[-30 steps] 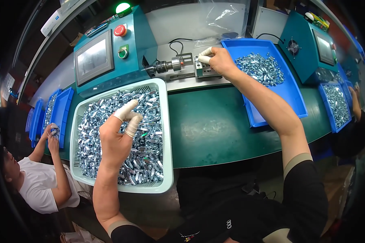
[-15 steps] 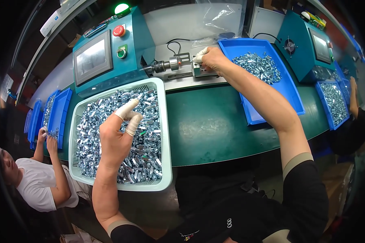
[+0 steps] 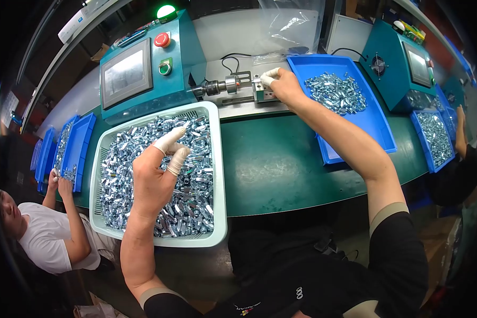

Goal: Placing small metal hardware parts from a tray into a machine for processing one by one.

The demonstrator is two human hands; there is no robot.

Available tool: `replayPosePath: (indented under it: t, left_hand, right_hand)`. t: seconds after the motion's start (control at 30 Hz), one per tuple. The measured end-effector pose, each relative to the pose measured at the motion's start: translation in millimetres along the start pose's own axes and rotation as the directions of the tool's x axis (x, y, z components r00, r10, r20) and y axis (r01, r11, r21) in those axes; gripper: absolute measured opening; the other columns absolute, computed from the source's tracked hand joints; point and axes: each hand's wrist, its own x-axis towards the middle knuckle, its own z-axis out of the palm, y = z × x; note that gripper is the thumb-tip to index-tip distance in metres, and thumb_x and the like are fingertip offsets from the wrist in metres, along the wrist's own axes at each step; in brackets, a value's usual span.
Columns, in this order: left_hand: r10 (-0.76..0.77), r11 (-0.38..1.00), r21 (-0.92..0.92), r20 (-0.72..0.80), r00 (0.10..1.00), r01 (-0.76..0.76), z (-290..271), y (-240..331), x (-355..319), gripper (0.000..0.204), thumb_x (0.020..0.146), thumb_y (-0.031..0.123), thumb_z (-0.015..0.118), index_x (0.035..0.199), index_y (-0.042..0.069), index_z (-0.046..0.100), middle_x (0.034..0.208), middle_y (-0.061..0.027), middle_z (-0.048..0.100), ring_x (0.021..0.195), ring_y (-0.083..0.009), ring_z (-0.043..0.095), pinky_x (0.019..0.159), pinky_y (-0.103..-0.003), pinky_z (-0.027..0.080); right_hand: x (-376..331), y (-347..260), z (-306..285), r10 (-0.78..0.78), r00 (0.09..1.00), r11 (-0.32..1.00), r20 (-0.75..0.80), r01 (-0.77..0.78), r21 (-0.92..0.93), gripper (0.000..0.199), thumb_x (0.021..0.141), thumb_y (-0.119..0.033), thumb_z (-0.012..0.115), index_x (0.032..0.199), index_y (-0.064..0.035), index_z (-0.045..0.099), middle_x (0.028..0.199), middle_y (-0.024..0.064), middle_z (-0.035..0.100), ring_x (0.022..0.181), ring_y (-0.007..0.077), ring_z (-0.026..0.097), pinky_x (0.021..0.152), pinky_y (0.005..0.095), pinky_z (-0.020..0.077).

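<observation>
Right hand (image 3: 285, 85), upper centre of the frame: the capped fingertips (image 3: 270, 76) are pinching at the small metal fixture (image 3: 261, 90) beside the chuck (image 3: 221, 86) of the teal machine (image 3: 148, 69); whether a part is between them cannot be told. The seating is probably best done by keeping the part in line with the chuck and the fingers clear of its nose. Left hand (image 3: 152, 177), centre left: it is hovering over the white basket (image 3: 217, 175) of small silvery metal parts (image 3: 191, 201), thumb and forefinger loosely apart, holding nothing visible (both tips are wearing pale finger cots). Blue tray (image 3: 376, 132), right of centre, is carrying more such parts. On the machine, upper left: a grey screen (image 3: 126, 71), a round red button (image 3: 162, 40), a green lamp (image 3: 166, 11). A clear plastic bag (image 3: 291, 24) is lying at top centre.
</observation>
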Motion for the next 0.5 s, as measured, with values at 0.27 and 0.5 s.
replayPosePath:
  t: [0.27,0.5]
  left_hand:
    - [0.009,1.0,0.014,0.012,1.0,-0.009,1.8,-3.1,0.7,0.038,0.092,0.003,0.077,0.13,0.003,0.071,0.094,-0.013,0.077,0.085,-0.0204,0.074,0.079,-0.033,0.058]
    - [0.0,1.0,0.009,0.03,1.0,0.0,5.9,-4.5,2.3,0.037,0.092,0.003,0.078,0.128,0.003,0.072,0.093,-0.0126,0.076,0.083,-0.0205,0.074,0.077,-0.033,0.058]
  right_hand:
    - [-34.3,6.9,-2.0,-0.493,0.866,0.864,-0.082,0.476,-0.161,0.046,0.098,-0.028,0.075,0.137,-0.0053,0.067,0.13,0.0159,0.069,0.111,0.0268,0.067,0.093,0.0366,0.0548]
    - [-39.7,5.4,-6.3,-0.594,0.799,0.61,0.093,0.523,-0.596,0.045,0.096,-0.038,0.074,0.136,-0.0177,0.071,0.14,0.02,0.06,0.124,0.0373,0.057,0.108,0.0435,0.0471]
